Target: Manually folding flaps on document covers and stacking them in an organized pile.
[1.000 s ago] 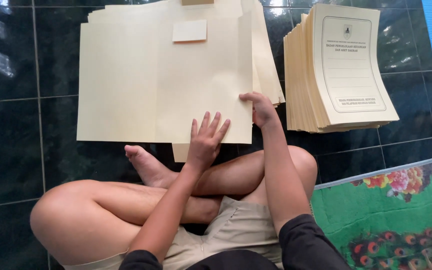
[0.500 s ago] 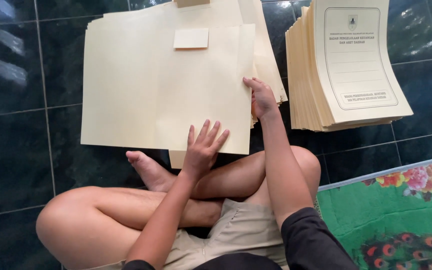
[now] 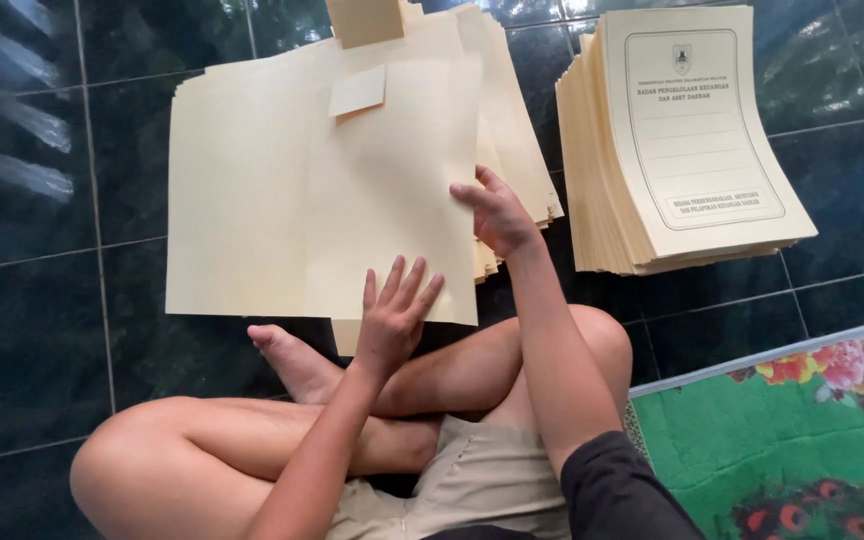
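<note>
Folding step in hand: left hand spread flat, pressing the near edge of the cream folder sheet on the dark floor. Right hand pinches its right edge, flap partly turned over. Next move likely calls for aligning edges before creasing; printed stack lies beside, right.

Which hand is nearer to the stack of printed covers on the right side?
The right hand: it holds the right edge of the folded sheet, beside the stack of printed covers. The left hand presses the sheet's lower edge, farther away.
</note>
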